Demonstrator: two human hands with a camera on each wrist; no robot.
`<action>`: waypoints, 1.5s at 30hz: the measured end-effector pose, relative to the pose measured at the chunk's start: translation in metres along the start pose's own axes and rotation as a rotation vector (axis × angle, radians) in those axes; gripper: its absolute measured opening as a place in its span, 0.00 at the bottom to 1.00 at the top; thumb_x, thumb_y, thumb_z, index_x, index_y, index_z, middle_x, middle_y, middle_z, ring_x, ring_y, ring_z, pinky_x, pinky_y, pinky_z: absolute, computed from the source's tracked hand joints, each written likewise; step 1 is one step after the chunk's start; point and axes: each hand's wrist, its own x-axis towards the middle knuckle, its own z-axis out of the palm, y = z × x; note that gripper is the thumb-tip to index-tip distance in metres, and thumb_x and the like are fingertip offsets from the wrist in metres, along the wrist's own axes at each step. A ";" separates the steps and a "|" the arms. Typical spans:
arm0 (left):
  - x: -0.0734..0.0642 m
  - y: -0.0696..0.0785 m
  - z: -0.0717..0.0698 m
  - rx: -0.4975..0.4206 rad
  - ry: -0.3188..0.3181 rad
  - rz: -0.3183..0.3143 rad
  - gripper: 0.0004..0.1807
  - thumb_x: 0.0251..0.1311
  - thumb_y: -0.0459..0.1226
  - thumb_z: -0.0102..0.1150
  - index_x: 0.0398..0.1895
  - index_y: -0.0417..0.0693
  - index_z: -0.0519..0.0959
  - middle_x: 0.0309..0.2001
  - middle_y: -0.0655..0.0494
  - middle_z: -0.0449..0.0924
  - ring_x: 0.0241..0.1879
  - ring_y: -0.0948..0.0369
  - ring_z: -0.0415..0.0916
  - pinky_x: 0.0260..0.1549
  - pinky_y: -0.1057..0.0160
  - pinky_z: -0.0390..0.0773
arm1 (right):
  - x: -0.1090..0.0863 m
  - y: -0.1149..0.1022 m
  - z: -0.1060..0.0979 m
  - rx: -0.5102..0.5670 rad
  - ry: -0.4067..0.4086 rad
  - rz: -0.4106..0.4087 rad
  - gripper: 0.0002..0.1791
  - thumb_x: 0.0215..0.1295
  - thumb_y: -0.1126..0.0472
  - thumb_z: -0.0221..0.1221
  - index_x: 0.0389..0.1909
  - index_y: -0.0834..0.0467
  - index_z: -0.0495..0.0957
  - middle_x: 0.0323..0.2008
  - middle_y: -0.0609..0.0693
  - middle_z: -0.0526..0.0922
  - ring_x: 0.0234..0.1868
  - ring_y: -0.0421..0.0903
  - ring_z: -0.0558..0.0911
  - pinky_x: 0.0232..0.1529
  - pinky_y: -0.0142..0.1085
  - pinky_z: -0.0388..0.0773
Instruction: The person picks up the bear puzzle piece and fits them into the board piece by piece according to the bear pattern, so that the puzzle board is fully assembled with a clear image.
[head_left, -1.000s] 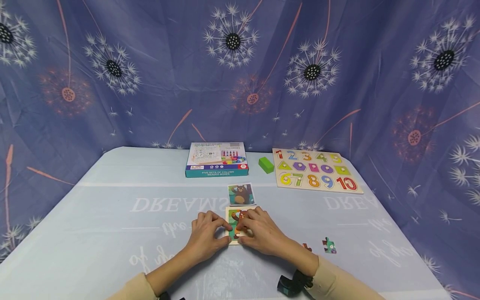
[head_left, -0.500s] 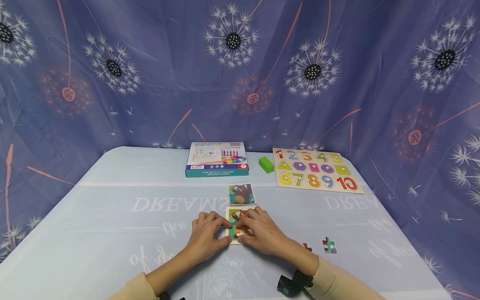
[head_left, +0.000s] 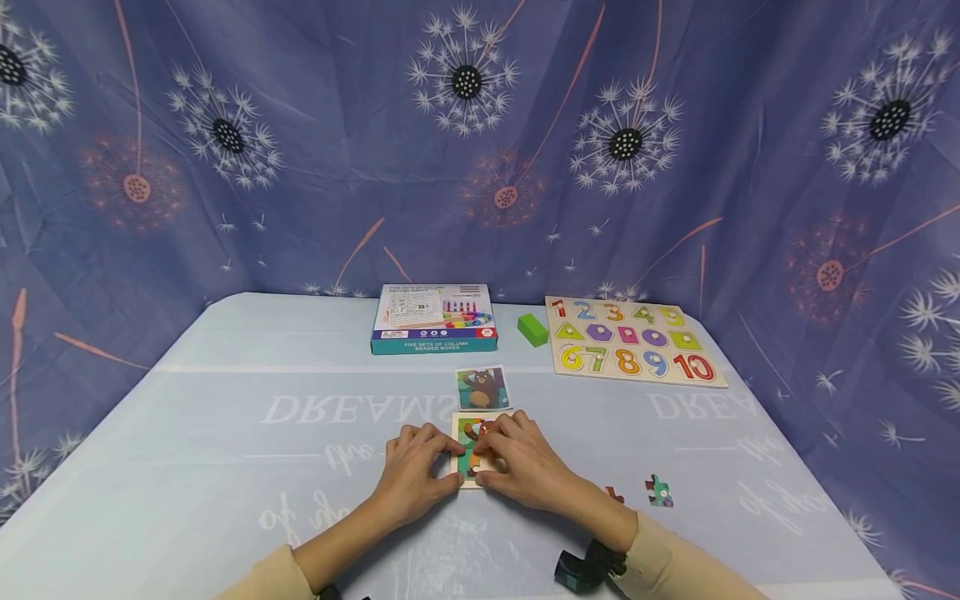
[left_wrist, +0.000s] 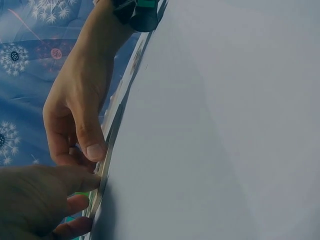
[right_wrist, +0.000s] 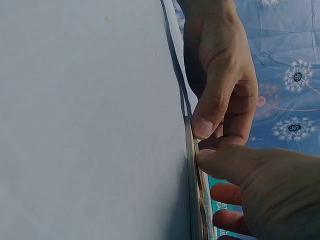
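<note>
A small wooden jigsaw puzzle board (head_left: 454, 433) with a bear picture lies on the table between both hands. My left hand (head_left: 408, 471) holds its left side, index fingertip over the picture and thumb at the near left corner. From the right, my right hand (head_left: 528, 462) bends over the board, with its index fingertip on the picture and its thumb near the front edge; it hides the board's right part. In the right wrist view, both thumbs sit close together along the board's edge (right_wrist: 192, 150). A bear picture card (head_left: 483, 389) lies just beyond the board.
Two loose puzzle pieces, one green (head_left: 660, 492) and one brown (head_left: 613, 495) partly behind the right forearm, lie to the right. Farther back stand a beaded-boxes carton (head_left: 433, 343), a green block (head_left: 532, 330) and a wooden number board (head_left: 630, 337). A dandelion-print curtain (head_left: 337, 167) hangs behind.
Both hands stay at the board. The fingertips shift very slightly over the picture, the left index finger moving a little away from me; everything else keeps its place.
</note>
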 end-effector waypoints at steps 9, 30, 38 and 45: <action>0.000 0.000 0.000 0.004 0.004 -0.001 0.17 0.41 0.42 0.71 0.39 0.53 0.82 0.40 0.61 0.74 0.44 0.60 0.62 0.47 0.50 0.59 | 0.000 0.000 -0.001 0.026 -0.022 0.028 0.23 0.52 0.45 0.66 0.48 0.51 0.79 0.48 0.44 0.76 0.48 0.42 0.67 0.54 0.42 0.64; 0.000 0.001 0.003 0.004 0.026 0.022 0.12 0.42 0.38 0.66 0.33 0.57 0.79 0.41 0.61 0.74 0.45 0.59 0.62 0.46 0.48 0.58 | 0.002 0.001 0.001 0.048 -0.053 0.045 0.11 0.54 0.47 0.65 0.38 0.44 0.80 0.44 0.41 0.75 0.46 0.40 0.66 0.50 0.41 0.63; -0.001 0.000 0.003 -0.031 0.029 0.011 0.08 0.43 0.38 0.66 0.27 0.59 0.78 0.40 0.63 0.73 0.44 0.60 0.61 0.46 0.49 0.57 | 0.001 0.003 0.002 0.057 -0.061 0.032 0.11 0.54 0.47 0.65 0.37 0.42 0.79 0.45 0.41 0.75 0.46 0.40 0.66 0.50 0.42 0.62; -0.001 0.002 0.003 -0.030 0.024 -0.002 0.07 0.43 0.38 0.66 0.25 0.60 0.78 0.40 0.63 0.73 0.44 0.60 0.62 0.46 0.49 0.57 | 0.002 0.003 0.002 0.076 -0.057 0.030 0.09 0.53 0.47 0.65 0.35 0.42 0.80 0.47 0.42 0.75 0.48 0.41 0.67 0.53 0.44 0.62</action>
